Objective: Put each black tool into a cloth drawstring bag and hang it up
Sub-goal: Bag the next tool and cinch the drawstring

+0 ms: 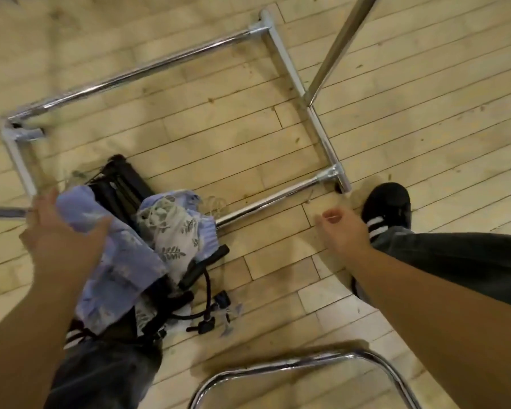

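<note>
On the floor [278,149] by the chrome rack base [316,125], black tools [124,184] are found heaped under a leaf-print bag [174,234]. A blue cloth bag [124,261], draped over the heap, is gripped at its upper end by the left hand [62,234], fingers curled round the fabric. The right hand [345,231] is held loosely curled, well apart; whether a cord is pinched cannot be told through the blur. Risk noted: loose black cords [208,287] may be snagged and dragged if the bag is lifted.
</note>
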The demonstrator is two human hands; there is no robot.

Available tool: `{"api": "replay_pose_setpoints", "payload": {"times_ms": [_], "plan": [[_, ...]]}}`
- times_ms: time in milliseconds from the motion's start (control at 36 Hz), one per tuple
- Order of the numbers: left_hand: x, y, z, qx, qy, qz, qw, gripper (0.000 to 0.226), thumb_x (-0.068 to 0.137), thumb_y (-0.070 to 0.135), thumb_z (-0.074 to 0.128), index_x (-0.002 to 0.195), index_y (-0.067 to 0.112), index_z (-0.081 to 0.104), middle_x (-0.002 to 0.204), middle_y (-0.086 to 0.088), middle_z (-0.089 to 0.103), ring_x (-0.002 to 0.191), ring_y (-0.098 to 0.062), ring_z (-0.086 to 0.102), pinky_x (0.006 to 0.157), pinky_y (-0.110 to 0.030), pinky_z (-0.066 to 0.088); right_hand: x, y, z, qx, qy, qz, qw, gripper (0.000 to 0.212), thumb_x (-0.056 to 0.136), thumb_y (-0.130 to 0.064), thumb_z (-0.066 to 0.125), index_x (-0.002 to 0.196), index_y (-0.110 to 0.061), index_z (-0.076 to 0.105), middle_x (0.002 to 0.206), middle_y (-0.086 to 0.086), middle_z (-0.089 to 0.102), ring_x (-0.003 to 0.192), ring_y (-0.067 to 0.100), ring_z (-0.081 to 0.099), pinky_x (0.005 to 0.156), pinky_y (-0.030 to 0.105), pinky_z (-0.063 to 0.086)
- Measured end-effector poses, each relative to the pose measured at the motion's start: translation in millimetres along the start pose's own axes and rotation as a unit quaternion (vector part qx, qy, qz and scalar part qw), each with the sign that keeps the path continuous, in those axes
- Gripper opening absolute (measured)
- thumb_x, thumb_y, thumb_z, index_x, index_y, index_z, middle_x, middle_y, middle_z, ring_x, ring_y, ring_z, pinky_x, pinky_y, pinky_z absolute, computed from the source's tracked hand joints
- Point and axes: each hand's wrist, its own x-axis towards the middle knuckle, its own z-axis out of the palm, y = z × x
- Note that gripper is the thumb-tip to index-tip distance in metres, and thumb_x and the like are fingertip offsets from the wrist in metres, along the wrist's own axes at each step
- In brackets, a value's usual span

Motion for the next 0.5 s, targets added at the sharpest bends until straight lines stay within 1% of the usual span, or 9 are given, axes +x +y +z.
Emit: {"api": "replay_pose_setpoints", "payload": {"times_ms": [56, 83, 167, 250, 306, 361, 417, 472, 500], "plan": [[8.9, -0.5, -3.3, -0.009, -0.016, -0.015, 1.0, 0.074, 0.086, 0.026, 0.08, 0.143, 0.004, 0.038, 0.14, -0.029, 0.049, 0.126, -0.053, 0.048, 0.106, -0.067, 0.039, 18.3, -1.4, 6.6, -0.014, -0.006, 0.006, 1.0, 0.021, 0.098, -0.039, 0.064, 0.114, -0.026, 0.061, 0.093, -0.006, 0.065, 0.088, 0.016, 0.064, 0.075, 0.031, 0.054], [11.0, 1.1, -5.1, -0.013, -0.018, -0.026, 0.999, 0.073, 0.086, 0.025, 0.08, 0.143, 0.005, 0.038, 0.136, -0.028, 0.052, 0.124, -0.051, 0.05, 0.105, -0.065, 0.041, 26.0, -2.9, 9.2, -0.021, -0.009, 0.006, 1.0, 0.024, 0.098, -0.04, 0.064, 0.116, -0.025, 0.061, 0.096, -0.004, 0.067, 0.09, 0.017, 0.065, 0.079, 0.034, 0.055], [21.1, -0.9, -7.0, -0.009, -0.034, -0.041, 0.999, 0.075, 0.087, 0.031, 0.08, 0.146, 0.012, 0.038, 0.136, -0.024, 0.055, 0.122, -0.047, 0.054, 0.102, -0.06, 0.043, 45.8, -7.5, 18.5, -0.005, -0.002, 0.005, 1.0, 0.031, 0.098, -0.038, 0.065, 0.121, -0.018, 0.061, 0.104, 0.002, 0.068, 0.088, 0.015, 0.062, 0.074, 0.028, 0.05], [28.4, -6.8, -7.6, -0.012, -0.035, -0.027, 0.999, 0.069, 0.087, 0.036, 0.079, 0.145, 0.022, 0.044, 0.132, -0.017, 0.061, 0.117, -0.044, 0.06, 0.095, -0.059, 0.049, 57.2, -15.0, 27.3, -0.024, 0.02, 0.007, 0.999, 0.036, 0.098, -0.04, 0.064, 0.122, -0.012, 0.064, 0.101, 0.002, 0.066, 0.089, 0.017, 0.06, 0.075, 0.027, 0.043], [30.4, -8.6, -8.3, -0.016, -0.043, -0.027, 0.999, 0.061, 0.091, 0.036, 0.075, 0.145, 0.023, 0.049, 0.131, -0.016, 0.063, 0.117, -0.043, 0.061, 0.095, -0.057, 0.05, 64.4, -19.4, 33.6, -0.048, 0.023, 0.003, 0.999, 0.034, 0.097, -0.043, 0.064, 0.107, -0.011, 0.068, 0.092, 0.004, 0.068, 0.085, 0.02, 0.063, 0.068, 0.028, 0.043], [31.1, -7.7, -10.1, -0.013, -0.052, -0.027, 0.998, 0.051, 0.094, 0.036, 0.073, 0.14, 0.021, 0.056, 0.126, -0.017, 0.066, 0.114, -0.044, 0.063, 0.094, -0.057, 0.051, 69.9, -23.4, 37.8, -0.082, 0.027, -0.007, 0.996, 0.039, 0.097, -0.048, 0.062, 0.09, -0.01, 0.069, 0.08, 0.004, 0.067, 0.072, 0.017, 0.06, 0.063, 0.028, 0.043], [32.1, -6.4, -13.4, -0.008, -0.045, -0.019, 0.999, 0.042, 0.095, 0.036, 0.069, 0.133, 0.022, 0.061, 0.119, -0.016, 0.069, 0.107, -0.044, 0.065, 0.089, -0.055, 0.053, 74.3, -26.1, 40.9, -0.109, 0.028, -0.009, 0.994, 0.044, 0.099, -0.049, 0.059, 0.084, -0.009, 0.067, 0.074, 0.004, 0.063, 0.067, 0.018, 0.059, 0.057, 0.027, 0.038], [35.7, -8.8, -17.8, 0.003, -0.031, -0.007, 0.999, 0.033, 0.096, 0.037, 0.065, 0.125, 0.021, 0.065, 0.112, -0.015, 0.07, 0.102, -0.043, 0.067, 0.085, -0.054, 0.054, 79.3, -29.6, 45.2, -0.167, 0.03, 0.002, 0.985, 0.038, 0.103, -0.042, 0.055, 0.094, -0.008, 0.069, 0.085, 0.007, 0.067, 0.074, 0.021, 0.06, 0.057, 0.026, 0.038], [35.7, -8.7, -20.5, 0.011, -0.031, 0.0, 0.999, 0.03, 0.096, 0.038, 0.064, 0.122, 0.021, 0.066, 0.11, -0.014, 0.071, 0.1, -0.042, 0.067, 0.084, -0.053, 0.055, 77.7, -33.2, 45.8, -0.197, 0.03, 0.01, 0.98, 0.033, 0.105, -0.035, 0.052, 0.1, -0.008, 0.069, 0.092, 0.008, 0.067, 0.078, 0.02, 0.058, 0.06, 0.026, 0.041]]}}
